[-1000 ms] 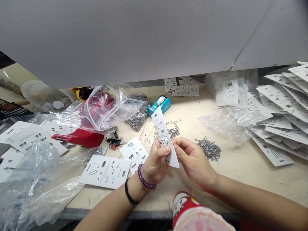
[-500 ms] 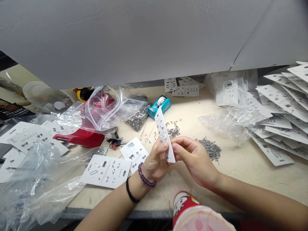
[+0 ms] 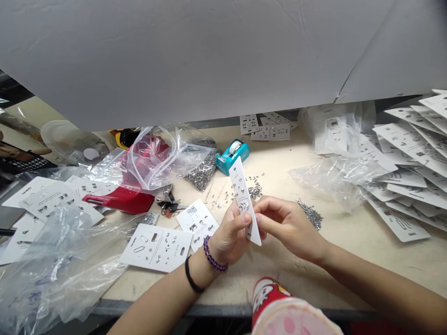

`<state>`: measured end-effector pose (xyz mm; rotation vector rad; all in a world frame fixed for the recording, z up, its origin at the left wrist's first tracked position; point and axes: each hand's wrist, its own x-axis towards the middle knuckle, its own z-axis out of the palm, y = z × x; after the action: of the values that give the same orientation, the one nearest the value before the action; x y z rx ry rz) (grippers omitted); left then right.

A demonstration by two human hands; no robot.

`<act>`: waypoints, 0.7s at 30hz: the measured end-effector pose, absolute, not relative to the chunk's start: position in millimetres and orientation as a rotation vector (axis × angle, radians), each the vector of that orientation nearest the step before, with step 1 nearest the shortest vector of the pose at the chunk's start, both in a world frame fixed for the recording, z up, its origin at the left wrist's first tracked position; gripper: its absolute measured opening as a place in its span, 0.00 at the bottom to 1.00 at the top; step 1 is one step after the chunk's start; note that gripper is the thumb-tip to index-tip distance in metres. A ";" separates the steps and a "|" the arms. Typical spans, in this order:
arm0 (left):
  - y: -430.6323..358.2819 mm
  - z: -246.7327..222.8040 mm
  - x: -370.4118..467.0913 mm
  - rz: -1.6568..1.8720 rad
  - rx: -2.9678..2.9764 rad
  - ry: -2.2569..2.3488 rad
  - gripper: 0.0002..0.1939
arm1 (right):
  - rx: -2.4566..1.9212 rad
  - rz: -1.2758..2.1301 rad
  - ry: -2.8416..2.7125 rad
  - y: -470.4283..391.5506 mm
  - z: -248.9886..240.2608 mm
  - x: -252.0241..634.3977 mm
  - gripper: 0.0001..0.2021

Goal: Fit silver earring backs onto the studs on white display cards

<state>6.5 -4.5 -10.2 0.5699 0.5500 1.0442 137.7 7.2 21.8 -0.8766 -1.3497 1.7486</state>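
Note:
Upright and tilted, a white earring card (image 3: 239, 185) with small silver earrings is pinched between the thumb and fingers of my left hand (image 3: 233, 232). At the card's back side, my right hand (image 3: 284, 225) has its thumb and fingers pressed together against or close to it. Whatever those fingertips hold is too small and hidden to make out. Behind the hands lie two piles of small silver pieces, one pile (image 3: 256, 190) partly behind the card and another pile (image 3: 310, 214) to the right. Two more earring cards, one nearer (image 3: 157, 247) and one farther (image 3: 197, 222), lie to the left.
A teal tape dispenser (image 3: 232, 157) stands behind the card. Stacked earring cards (image 3: 401, 200) and a clear plastic bag (image 3: 331, 179) fill the right. Plastic bags (image 3: 52, 270) and a red object (image 3: 122, 201) lie left. A red cup (image 3: 268, 295) stands at the front edge; a white panel (image 3: 209, 60) overhangs.
The card has tilted slightly and shifted a little right and down with my left hand. My right hand has moved slightly right, its fingers still at the card's back.

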 end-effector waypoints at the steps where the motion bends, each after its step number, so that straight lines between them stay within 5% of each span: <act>1: -3.8 -8.4 5.6 1.044 0.570 0.557 0.13 | -0.873 1.731 -1.411 9.4 23.0 140.8 0.05; 9: 12.1 13.3 -20.0 1.230 0.219 0.383 0.19 | -1.079 1.524 -1.666 28.8 19.7 156.8 0.08; 15: 16.3 10.5 -25.4 1.219 0.106 0.355 0.19 | -1.146 0.954 -2.362 36.2 5.3 160.3 0.08; 21: 17.1 10.4 -27.4 1.252 0.131 0.368 0.19 | -1.171 0.635 -2.462 30.7 -9.5 147.2 0.09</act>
<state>-27.4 17.1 10.4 0.1306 0.3677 1.2521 147.2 30.7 -9.5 -1.1708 -2.4619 0.6347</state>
